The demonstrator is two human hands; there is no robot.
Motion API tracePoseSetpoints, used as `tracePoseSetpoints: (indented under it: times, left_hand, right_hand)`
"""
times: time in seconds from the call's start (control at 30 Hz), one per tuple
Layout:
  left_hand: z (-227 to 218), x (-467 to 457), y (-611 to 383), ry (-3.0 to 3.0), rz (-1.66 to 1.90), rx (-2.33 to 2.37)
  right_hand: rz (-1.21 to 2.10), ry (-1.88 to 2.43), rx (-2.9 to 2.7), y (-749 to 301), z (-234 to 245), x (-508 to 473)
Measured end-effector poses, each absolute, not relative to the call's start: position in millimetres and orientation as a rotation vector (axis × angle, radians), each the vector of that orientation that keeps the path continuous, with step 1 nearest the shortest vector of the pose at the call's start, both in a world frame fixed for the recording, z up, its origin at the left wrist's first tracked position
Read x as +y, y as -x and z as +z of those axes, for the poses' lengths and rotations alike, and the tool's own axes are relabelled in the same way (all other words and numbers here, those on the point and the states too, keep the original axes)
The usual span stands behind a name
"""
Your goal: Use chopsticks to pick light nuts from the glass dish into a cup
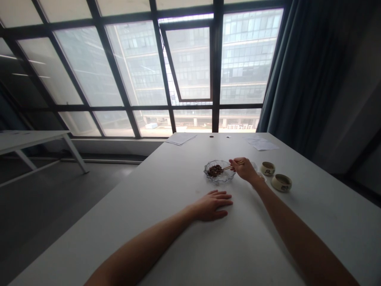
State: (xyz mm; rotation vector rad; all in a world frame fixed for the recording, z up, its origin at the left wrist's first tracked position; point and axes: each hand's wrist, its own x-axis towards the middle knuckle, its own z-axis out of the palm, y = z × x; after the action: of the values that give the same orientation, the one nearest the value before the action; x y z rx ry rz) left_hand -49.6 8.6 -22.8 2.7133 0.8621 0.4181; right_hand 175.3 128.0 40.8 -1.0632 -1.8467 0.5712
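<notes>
Across the worktop [143, 190], our right grip [244, 170] is pinching chopsticks [226, 167] over a glass dish [224, 177], our left hand [210, 205] lying open, near two ceramic cups [281, 182] with illegible marks.

Ribbed glass dish [219, 172], wooden chopsticks [228, 167], matt white tabletop [143, 186]

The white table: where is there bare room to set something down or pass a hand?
There is bare tabletop left of the glass dish, and a strip between the dish and the far sheet of paper. Another patch lies right of the two small cups. It is crowded around the right hand, where the chopsticks, dish and cups sit close together.
</notes>
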Motion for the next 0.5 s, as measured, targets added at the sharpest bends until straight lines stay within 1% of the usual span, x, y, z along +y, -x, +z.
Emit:
tracePoseSetpoints:
  times: [0.17,0.37,0.5]
  left_hand:
    - [-22.4,8.4,49.1,-2.705,0.403,0.87]
    - [-24.7,9.3,48.9,-2.717,0.4,0.875]
    - [-25.3,9.6,48.9,-2.723,0.399,0.864]
  right_hand:
    - [0.495,1.098,-1.834,-179.1,55.8,120.5]
    - [0.414,1.086,-1.745,-198.3,85.3,113.0]
    - [0.32,1.191,-1.645,-224.4,102.2,111.9]
